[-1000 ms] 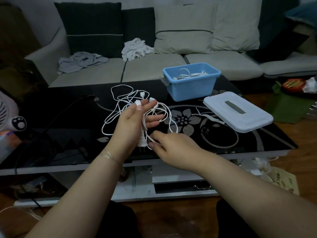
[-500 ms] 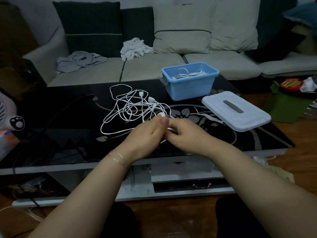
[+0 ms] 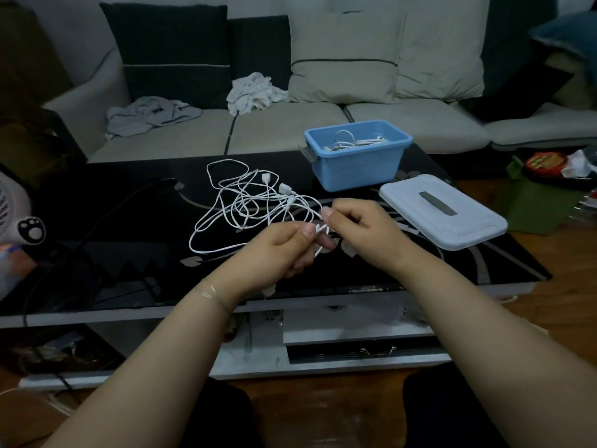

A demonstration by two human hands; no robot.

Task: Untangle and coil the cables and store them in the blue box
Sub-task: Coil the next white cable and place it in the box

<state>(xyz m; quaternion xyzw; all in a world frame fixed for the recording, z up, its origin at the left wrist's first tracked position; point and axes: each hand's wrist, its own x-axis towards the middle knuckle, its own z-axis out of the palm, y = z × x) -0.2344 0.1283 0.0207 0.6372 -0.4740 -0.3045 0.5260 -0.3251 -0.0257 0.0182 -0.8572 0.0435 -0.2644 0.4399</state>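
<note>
Both hands now low over the glossy black glass worktop [image 3: 106, 253], close together at the near edge of the tangle of thin white cables [image 3: 245, 208]; a second ago the left hand [image 3: 277, 250] was raised, palm up, with loops draped over it, so the bundle has gone back down and lies spread on the glass; half a second ago the hands were touching, now slightly apart, a short run of white cable between them.

Left grip: thumb and forefinger pressed together on the strand, other fingers curled; right hand [image 3: 361, 231] likewise pinches the same strand, thumb tip up; which end or connector is held, cannot tell.

Judgement: one cable end has been picked out and is being drawn from the knot; untangling stage, coiling of this lot not yet begun.

Open pale-blue plastic box [image 3: 358, 169] stands beyond the tangle, already holding some white cable; its flat white lid [image 3: 442, 211] lies just right of it, near the right hand.

Risk: several connectors lie mid-tangle and may snag loops when pulled.
</note>
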